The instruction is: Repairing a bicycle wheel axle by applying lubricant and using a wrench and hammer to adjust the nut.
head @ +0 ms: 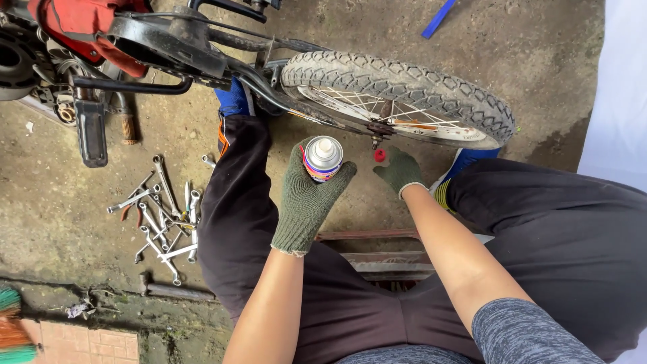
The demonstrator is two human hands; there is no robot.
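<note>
A spray can is gripped upright in the gloved left hand, just below the motorcycle's rear wheel. A small red cap is pinched by the gloved right hand beside the wheel's axle. Wrenches are scattered on the concrete floor.

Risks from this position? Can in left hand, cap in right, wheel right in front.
1. The spray can is uncapped and upright in the gloved left hand; knit fabric may slip on the metal.
2. The small red cap, pinched by the right hand, could drop onto the dirty concrete floor.
3. Overspray might reach the tyre, not just the axle.
</note>
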